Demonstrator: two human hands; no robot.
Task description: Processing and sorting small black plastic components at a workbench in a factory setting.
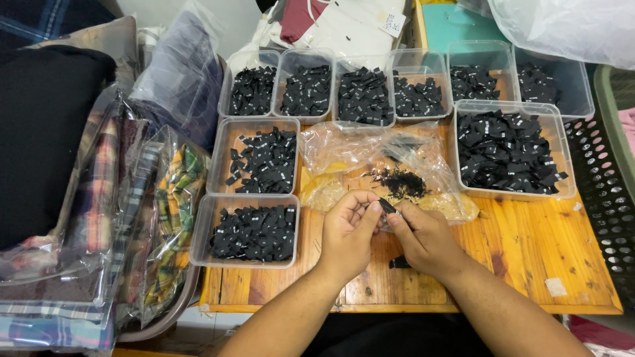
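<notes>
Both hands pinching one small black label [387, 207]

The left hand [348, 233] and right hand [425, 239] are gripping it, seemingly fingertip-to-fingertip, over the wooden table [522, 248]; holding it flat is keeping it readable.

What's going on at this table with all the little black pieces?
A person sits at a wooden table, pinching a small black fabric label between the left hand and right hand. Just beyond the hands lies an open clear plastic bag with a loose heap of the same labels. Clear plastic tubs around it hold sorted piles of labels. One more label lies on the wood under the right wrist. Bagged plaid fabrics are stacked at the left.
</notes>
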